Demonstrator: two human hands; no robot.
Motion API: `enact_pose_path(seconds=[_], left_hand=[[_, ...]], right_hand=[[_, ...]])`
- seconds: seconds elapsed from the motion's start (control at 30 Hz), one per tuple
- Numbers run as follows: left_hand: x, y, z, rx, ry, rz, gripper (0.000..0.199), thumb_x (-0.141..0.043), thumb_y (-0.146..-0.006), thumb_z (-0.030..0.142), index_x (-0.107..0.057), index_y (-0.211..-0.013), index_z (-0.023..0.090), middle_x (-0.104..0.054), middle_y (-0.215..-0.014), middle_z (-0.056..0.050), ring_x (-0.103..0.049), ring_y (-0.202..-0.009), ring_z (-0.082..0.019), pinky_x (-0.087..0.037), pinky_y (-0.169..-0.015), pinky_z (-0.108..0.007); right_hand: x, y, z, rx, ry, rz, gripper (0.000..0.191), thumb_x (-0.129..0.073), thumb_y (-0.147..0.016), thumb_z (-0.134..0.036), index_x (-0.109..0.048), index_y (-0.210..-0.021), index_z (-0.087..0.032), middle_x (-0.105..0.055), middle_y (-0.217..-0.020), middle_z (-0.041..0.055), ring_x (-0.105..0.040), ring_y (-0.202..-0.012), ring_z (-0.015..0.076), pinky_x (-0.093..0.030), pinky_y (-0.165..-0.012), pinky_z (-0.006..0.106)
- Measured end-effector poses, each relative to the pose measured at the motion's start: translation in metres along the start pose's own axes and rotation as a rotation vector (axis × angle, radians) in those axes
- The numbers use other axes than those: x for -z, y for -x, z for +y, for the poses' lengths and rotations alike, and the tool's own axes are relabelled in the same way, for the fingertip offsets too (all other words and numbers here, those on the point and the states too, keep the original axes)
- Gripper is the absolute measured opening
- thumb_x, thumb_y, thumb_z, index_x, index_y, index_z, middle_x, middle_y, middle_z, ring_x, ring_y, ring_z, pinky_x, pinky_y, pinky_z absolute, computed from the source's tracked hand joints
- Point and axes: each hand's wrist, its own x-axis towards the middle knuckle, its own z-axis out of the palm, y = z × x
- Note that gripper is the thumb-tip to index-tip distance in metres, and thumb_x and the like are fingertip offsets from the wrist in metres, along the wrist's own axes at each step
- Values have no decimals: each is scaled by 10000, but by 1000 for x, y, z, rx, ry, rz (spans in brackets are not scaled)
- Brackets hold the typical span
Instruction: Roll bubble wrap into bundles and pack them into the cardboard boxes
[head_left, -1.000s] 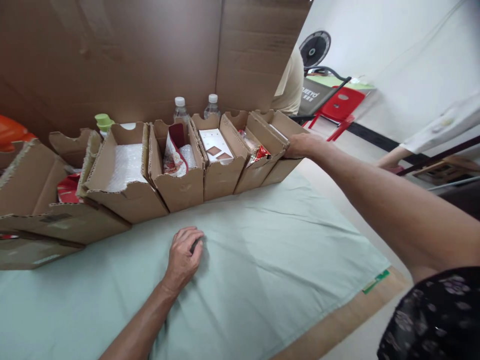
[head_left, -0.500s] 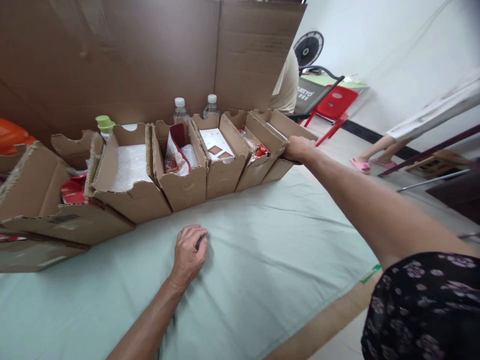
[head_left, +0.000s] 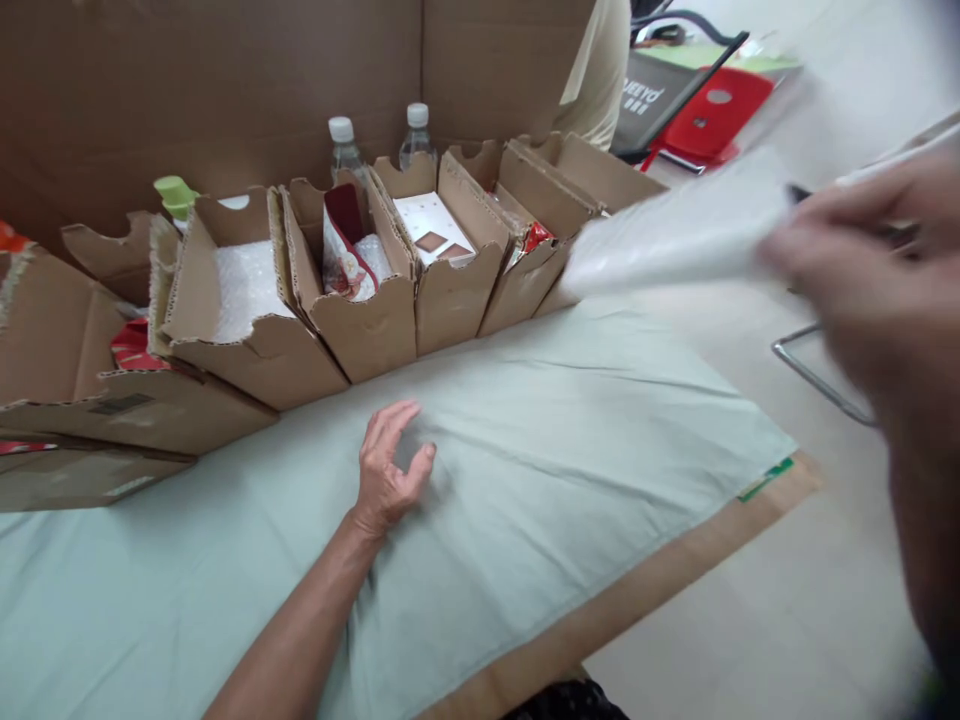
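My right hand (head_left: 862, 250), smeared by motion, grips one end of a white flat packet (head_left: 675, 230) up at the right. The packet is blurred, so what it is made of is unclear. Its far end overlaps the rightmost cardboard bin (head_left: 611, 165) in view. My left hand (head_left: 394, 465) rests on the pale green cloth (head_left: 540, 450), thumb and fingers apart and nothing in them. Beyond it stands a bin (head_left: 356, 335) holding a red and white patterned pouch (head_left: 345, 245). The neighbouring bin (head_left: 454, 310) contains a white box with brown squares (head_left: 433, 228).
More bins line the left, one with bubble wrap (head_left: 251, 285), another with a red packet (head_left: 139, 345). Clear bottles (head_left: 418, 140) stand behind the row, before a tall cardboard panel (head_left: 262, 80). The table's wooden edge (head_left: 637, 580) runs along the front right. A red chair (head_left: 709, 115) stands beyond.
My right hand has come out of the rightmost bin, up and toward me, with the white packet in it. My left hand's fingers have spread. The view has shifted downward.
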Motion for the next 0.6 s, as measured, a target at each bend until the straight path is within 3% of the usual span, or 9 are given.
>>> enact_pose_path(seconds=[0.07,0.13,0.2,0.23,0.3,0.4,0.5,0.6], left_hand=[[2,1,0,33,149,-97,552,-593,-980,557,-624,-1404,204,-689,-1400,-166,-666,-1300,-324,-544,-1099,-513],[4,1,-1,96,334,-209,732,-549,-969,711,-557,-1497,204,-644,-1478,-187,-650,-1346,-343,-536,-1120,-506],[6,0,-2,151,442,-269,821,-514,-953,790,-534,-1531,207,-629,-1506,-191,-630,-1377,-355,-521,-1140,-502],[7,-2,-1,160,451,-282,826,-516,-947,802,-550,-1520,208,-635,-1501,-189,-621,-1385,-360,-513,-1146,-502],[8,-5,0,136,413,-333,784,-560,-938,786,-616,-1462,205,-668,-1451,-182,-630,-1357,-360,-506,-1140,-505],[8,-9,3,54,330,-467,701,-662,-911,724,-687,-1379,202,-730,-1333,-173,-671,-1265,-353,-503,-1116,-522],[4,-11,3,13,257,-524,670,-720,-881,691,-711,-1345,208,-757,-1291,-169,-685,-1241,-360,-484,-1117,-550],[0,-10,1,-1,219,-549,668,-742,-865,683,-720,-1335,209,-762,-1298,-171,-683,-1267,-368,-464,-1132,-563]], right_hand=[[-16,50,-12,228,-319,-36,342,-647,-925,-595,-767,-868,-280,-775,-891,71,-728,-898,278,-550,-837,469],[-41,80,-26,403,-520,-369,309,-632,-965,-520,-760,-820,-279,-790,-853,51,-739,-810,249,-586,-858,471],[-59,84,-37,465,-576,-553,256,-635,-977,-458,-790,-889,-273,-812,-902,41,-759,-821,244,-600,-870,464],[-62,77,-41,454,-564,-557,230,-647,-979,-430,-805,-941,-267,-820,-946,42,-768,-860,243,-603,-885,451],[-57,46,-47,390,-485,-411,198,-681,-982,-379,-824,-1023,-248,-826,-1016,46,-770,-934,226,-601,-915,402],[-44,-25,-58,307,-231,-223,239,-657,-997,-283,-836,-1113,-176,-826,-1089,49,-754,-1014,179,-547,-970,340],[-60,-101,-70,265,-5,-355,404,-556,-973,-261,-794,-1243,-78,-798,-1203,65,-711,-1147,176,-468,-969,299],[-111,-158,-74,353,158,-617,470,-634,-826,-374,-812,-1104,-40,-809,-1092,15,-665,-1248,185,-423,-872,229]])
